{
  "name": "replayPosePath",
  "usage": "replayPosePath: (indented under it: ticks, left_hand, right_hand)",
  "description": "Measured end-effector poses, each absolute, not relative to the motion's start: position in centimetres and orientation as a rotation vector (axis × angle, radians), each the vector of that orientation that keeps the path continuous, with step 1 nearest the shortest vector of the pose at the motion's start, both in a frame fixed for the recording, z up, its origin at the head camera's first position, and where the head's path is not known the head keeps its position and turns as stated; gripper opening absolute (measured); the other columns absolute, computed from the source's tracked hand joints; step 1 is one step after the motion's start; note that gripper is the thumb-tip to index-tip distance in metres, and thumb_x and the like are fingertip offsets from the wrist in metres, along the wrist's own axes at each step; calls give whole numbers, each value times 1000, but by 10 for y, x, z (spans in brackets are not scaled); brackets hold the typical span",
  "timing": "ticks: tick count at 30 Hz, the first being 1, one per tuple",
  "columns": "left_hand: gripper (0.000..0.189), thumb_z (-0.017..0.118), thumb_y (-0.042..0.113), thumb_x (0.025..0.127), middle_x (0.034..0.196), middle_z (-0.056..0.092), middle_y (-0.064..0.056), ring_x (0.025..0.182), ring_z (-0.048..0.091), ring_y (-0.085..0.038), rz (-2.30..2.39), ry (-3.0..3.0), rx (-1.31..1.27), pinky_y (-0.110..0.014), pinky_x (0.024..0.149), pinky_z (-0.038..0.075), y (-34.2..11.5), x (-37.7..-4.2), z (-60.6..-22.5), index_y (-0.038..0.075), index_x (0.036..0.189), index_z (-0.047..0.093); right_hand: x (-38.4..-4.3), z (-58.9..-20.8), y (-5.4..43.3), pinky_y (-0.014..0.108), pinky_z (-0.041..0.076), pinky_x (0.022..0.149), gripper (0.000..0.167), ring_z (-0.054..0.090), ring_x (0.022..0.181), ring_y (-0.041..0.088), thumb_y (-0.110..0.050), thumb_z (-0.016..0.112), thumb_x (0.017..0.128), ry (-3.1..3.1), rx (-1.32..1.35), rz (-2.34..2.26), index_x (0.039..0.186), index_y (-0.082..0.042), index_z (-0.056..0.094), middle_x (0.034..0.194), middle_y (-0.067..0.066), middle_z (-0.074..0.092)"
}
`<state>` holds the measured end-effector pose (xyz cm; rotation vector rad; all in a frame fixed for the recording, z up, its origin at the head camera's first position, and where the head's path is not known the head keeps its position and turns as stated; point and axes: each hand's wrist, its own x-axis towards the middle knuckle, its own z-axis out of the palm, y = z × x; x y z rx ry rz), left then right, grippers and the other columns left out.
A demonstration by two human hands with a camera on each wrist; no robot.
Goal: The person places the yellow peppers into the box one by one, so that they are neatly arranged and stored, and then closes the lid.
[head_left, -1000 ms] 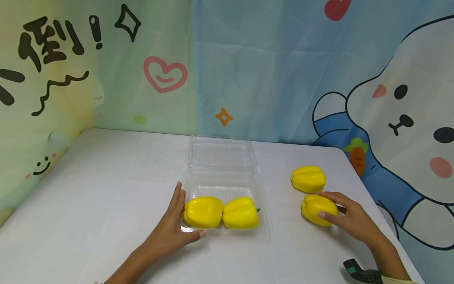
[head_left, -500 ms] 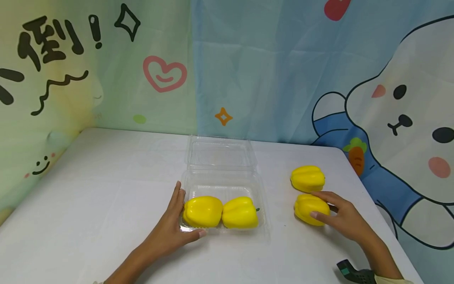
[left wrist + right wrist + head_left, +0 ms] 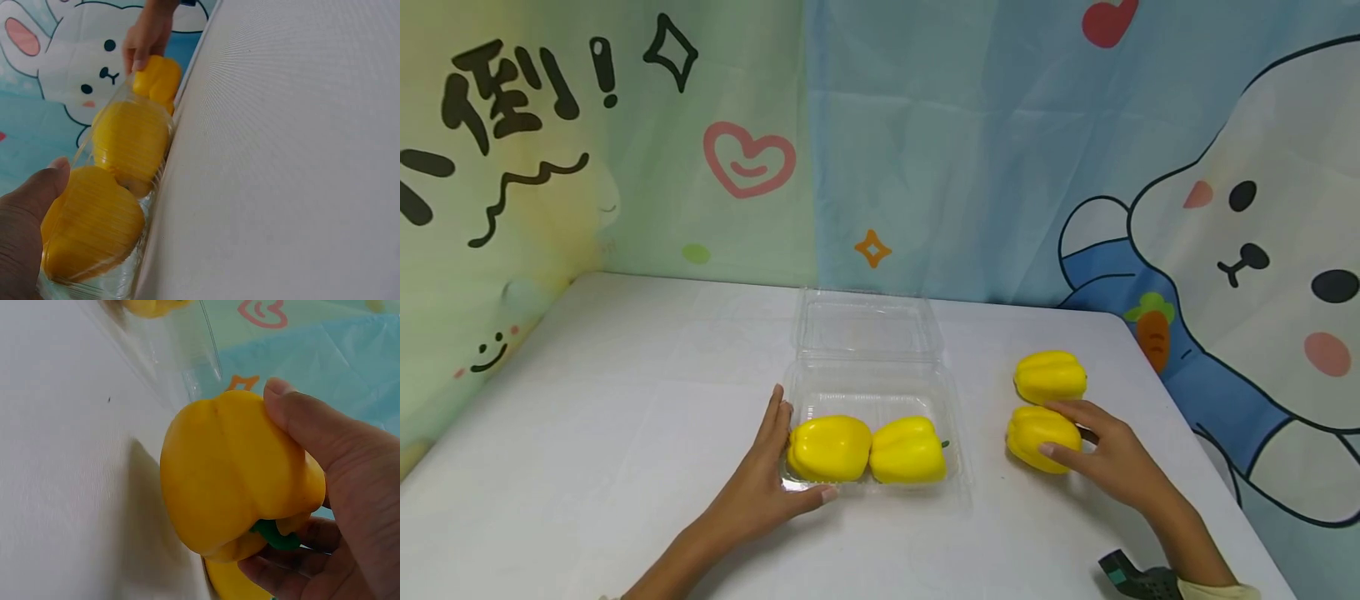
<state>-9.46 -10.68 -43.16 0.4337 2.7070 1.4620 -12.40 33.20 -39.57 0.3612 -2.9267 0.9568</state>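
In the head view my right hand (image 3: 1101,446) grips a yellow bell pepper (image 3: 1037,440), thumb on the near side and fingers over the far side. Its green stem (image 3: 278,537) shows toward the palm in the right wrist view. Just behind it lies another yellow bell pepper (image 3: 1049,377). My left hand (image 3: 767,471) rests at the left front corner of a clear plastic clamshell box (image 3: 955,417), thumb along the front rim and fingers up the side. Inside, along the front, sit a left bell pepper (image 3: 829,448) and a right bell pepper (image 3: 908,450), side by side.
The box's clear lid (image 3: 868,325) lies folded back toward the rear edge of the white table (image 3: 625,433). A printed cloth backdrop (image 3: 925,150) stands behind the table and along its sides. A dark wrist strap (image 3: 1142,577) is on the right forearm.
My right hand has moved left with the gripped bell pepper, bringing it nearer the box. My left hand, the box and the other peppers stay where they were.
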Motion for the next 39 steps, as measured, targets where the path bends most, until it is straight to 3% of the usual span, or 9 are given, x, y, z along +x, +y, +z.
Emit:
replayPosePath:
  ticks: [14,24,34,39]
  left_hand:
    - [124,83,49,72,162,-11,-2,145,8,-34,1472,2713,455,-57,110,19,-107,-94,-432,0,155,5]
    - [127,85,48,70,162,-7,-7,145,10,-31,1472,2711,443,-57,110,20,-107,-95,-433,6,156,1]
    - [126,85,49,70,162,-12,0,146,8,-30,1460,2716,444,-55,110,20,-107,-94,-433,1,155,6]
    - [126,83,51,71,161,-13,3,146,7,-30,1463,2716,454,-55,111,20,-107,-94,-433,0,155,6]
  right_hand:
    - [-124,-389,314,51,46,92,57,53,116,37,-26,77,86,-2859,372,956,133,-2,57,131,20,54]
    - [-115,-375,295,45,47,91,57,55,115,34,-27,78,85,-2833,403,967,133,-4,58,130,15,56]
    - [-109,-365,276,43,49,88,58,58,112,30,-25,81,81,-2753,457,945,132,-7,59,129,9,57]
    - [-109,-362,270,18,45,90,58,58,112,29,-24,82,81,-2710,465,953,131,-7,60,130,9,56]
